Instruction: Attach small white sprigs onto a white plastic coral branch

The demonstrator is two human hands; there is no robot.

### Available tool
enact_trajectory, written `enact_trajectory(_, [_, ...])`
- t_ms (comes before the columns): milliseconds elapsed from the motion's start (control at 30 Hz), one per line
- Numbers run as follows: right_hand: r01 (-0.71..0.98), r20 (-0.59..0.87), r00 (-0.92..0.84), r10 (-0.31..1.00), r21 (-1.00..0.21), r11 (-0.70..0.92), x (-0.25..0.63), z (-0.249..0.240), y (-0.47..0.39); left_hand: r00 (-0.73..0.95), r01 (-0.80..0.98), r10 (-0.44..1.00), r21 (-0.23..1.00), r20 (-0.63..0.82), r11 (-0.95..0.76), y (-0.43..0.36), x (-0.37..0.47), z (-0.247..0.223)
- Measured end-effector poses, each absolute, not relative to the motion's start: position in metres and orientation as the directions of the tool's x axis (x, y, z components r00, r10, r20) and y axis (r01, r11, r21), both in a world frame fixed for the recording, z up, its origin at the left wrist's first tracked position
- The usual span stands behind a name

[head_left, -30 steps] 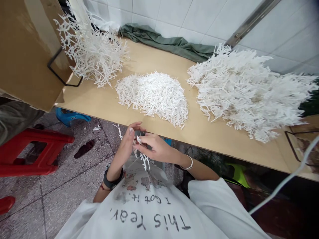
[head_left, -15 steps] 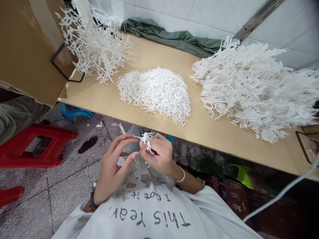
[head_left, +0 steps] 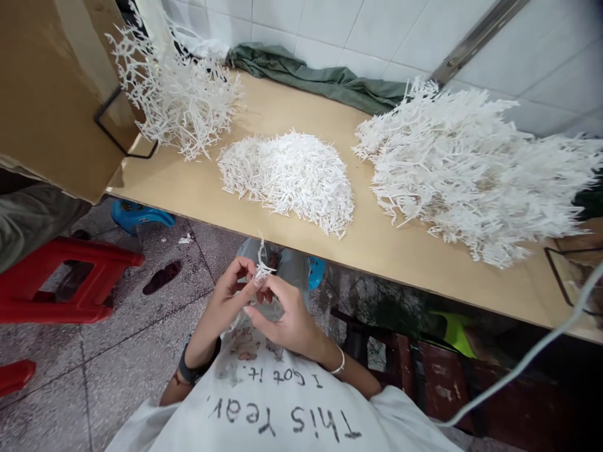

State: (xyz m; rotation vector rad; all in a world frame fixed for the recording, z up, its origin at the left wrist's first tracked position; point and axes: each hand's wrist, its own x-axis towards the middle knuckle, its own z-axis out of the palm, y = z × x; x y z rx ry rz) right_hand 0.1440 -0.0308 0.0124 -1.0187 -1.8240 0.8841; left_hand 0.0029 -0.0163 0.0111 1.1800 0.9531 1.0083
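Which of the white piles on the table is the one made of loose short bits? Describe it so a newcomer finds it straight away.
On the long tan table against the tiled wall, three white heaps lie in a row. The pile of short pieces is the middle one, straight ahead of the hands. It is low, flat and dense, made of small separate sticks, while the branched heaps to its left and right stand tall and spiky.

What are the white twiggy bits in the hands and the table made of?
The small white branched sprig pinched by the left hand and right hand looks like moulded plastic: matte, thin, stiff prongs. The tan flat tabletop looks like smooth wood board or laminate; which one is unclear.
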Motion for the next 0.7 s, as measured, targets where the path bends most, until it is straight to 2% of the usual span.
enact_trajectory(100, [0.241,0.334,-0.246,0.91,-0.888,0.391,0.147,0.005,-0.032,0.267,-0.219,0.955,0.957,-0.13,0.191,-0.01,0.005,0.001])
enact_trajectory(200, [0.25,0.355,-0.09,0.931,-0.897,0.366,0.148,-0.004,-0.029,0.221,-0.238,0.96,0.945,-0.171,0.223,-0.008,0.009,-0.006])
enact_trajectory(367, [0.331,0.292,0.123,0.949,-0.913,0.238,0.146,-0.017,-0.02,0.16,-0.269,0.984,0.956,-0.073,0.114,-0.007,0.016,-0.009])
enact_trajectory(433, [0.283,0.234,0.11,0.966,-0.939,0.196,0.146,-0.021,-0.018,0.161,-0.277,0.984,0.954,-0.073,0.116,-0.006,0.017,-0.009])
enact_trajectory(533, [0.208,0.178,-0.021,0.984,-0.962,0.178,0.148,-0.024,-0.016,0.191,-0.276,0.977,0.95,-0.093,0.144,-0.005,0.018,-0.01])
enact_trajectory(600, [0.196,0.189,-0.069,0.98,-0.96,0.199,0.148,-0.025,-0.016,0.218,-0.272,0.968,0.945,-0.121,0.179,-0.006,0.019,-0.01])
enact_trajectory(700, [0.201,0.242,-0.049,0.969,-0.948,0.247,0.146,-0.026,-0.015,0.275,-0.197,0.952,0.961,-0.134,0.192,-0.009,0.018,-0.011])
